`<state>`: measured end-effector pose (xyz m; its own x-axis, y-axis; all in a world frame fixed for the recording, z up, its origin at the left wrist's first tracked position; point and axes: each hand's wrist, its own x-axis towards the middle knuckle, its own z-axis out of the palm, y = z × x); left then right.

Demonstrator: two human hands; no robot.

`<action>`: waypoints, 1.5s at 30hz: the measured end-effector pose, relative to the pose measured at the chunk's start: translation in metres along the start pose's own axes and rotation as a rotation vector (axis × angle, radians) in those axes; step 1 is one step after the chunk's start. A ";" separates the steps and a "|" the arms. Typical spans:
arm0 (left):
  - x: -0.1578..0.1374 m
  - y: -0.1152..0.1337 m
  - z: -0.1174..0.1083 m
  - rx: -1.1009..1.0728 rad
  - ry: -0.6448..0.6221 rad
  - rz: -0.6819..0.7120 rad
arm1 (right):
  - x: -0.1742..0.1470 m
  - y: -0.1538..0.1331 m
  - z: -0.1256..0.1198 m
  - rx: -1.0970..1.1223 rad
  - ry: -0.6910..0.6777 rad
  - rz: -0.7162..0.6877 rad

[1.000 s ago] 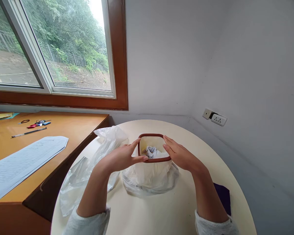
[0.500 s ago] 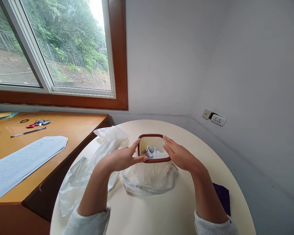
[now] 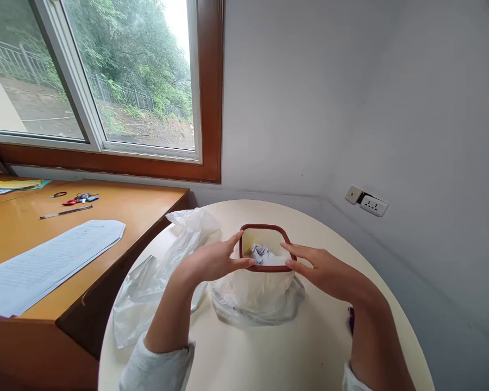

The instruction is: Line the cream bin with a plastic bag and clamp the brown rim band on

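A small cream trash bin (image 3: 264,288) with a brown rim stands upright on the round table (image 3: 269,353). A clear plastic bag (image 3: 224,307) lines it and bunches around its base. Crumpled paper (image 3: 261,254) lies inside. From the left, my left hand (image 3: 215,260) holds the rim, one digit along its front edge and another at the left side. My right hand (image 3: 320,269) grips the rim's right side, with its thumb at the front right corner and its fingers at the inner edge.
Another clear plastic bag (image 3: 158,293) lies spread on the table's left part. A dark purple item (image 3: 351,319) is mostly behind my right forearm. On the wooden desk (image 3: 155,203) at left are papers (image 3: 61,263), a pen (image 3: 65,212) and keys (image 3: 81,199).
My right hand has turned: its elbow is further out, and its thumb now sits at the rim's front corner. My left hand stays on the rim. The view has shifted slightly left.
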<state>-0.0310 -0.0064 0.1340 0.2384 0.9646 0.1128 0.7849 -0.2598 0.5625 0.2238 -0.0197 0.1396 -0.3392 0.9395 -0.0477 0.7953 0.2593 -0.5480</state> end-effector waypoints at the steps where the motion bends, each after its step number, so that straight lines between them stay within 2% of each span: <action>1: -0.001 0.000 -0.002 0.025 -0.032 -0.026 | -0.002 -0.002 0.000 -0.015 -0.018 -0.014; 3: -0.002 0.000 -0.007 0.048 -0.004 -0.075 | -0.003 -0.006 0.000 -0.043 -0.029 -0.039; 6: -0.003 -0.003 -0.019 0.029 0.206 -0.117 | 0.001 -0.015 0.006 -0.066 -0.006 -0.042; 11: -0.002 -0.013 -0.035 -0.300 0.648 -0.068 | 0.019 -0.025 0.027 -0.072 0.070 -0.059; 15: -0.004 -0.018 -0.040 -0.463 0.783 -0.021 | 0.035 -0.028 0.047 -0.049 0.144 -0.071; 19: -0.009 -0.021 -0.044 -0.481 0.808 -0.037 | 0.048 -0.030 0.063 -0.002 0.212 -0.080; 26: -0.016 -0.023 -0.050 -0.535 0.775 -0.056 | 0.063 -0.036 0.084 0.117 0.301 -0.075; 37: -0.019 -0.027 -0.052 -0.540 0.722 -0.055 | 0.073 -0.049 0.093 0.189 0.317 -0.064; 41: -0.020 -0.028 -0.054 -0.532 0.708 -0.065 | 0.074 -0.040 0.098 0.185 0.348 -0.078; 45: -0.021 -0.031 -0.056 -0.555 0.722 -0.052 | 0.057 -0.014 0.103 0.103 0.358 -0.037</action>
<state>-0.0928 -0.0162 0.1600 -0.3519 0.8170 0.4567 0.3524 -0.3364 0.8733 0.1415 0.0072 0.0590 -0.1552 0.9535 0.2583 0.7248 0.2876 -0.6261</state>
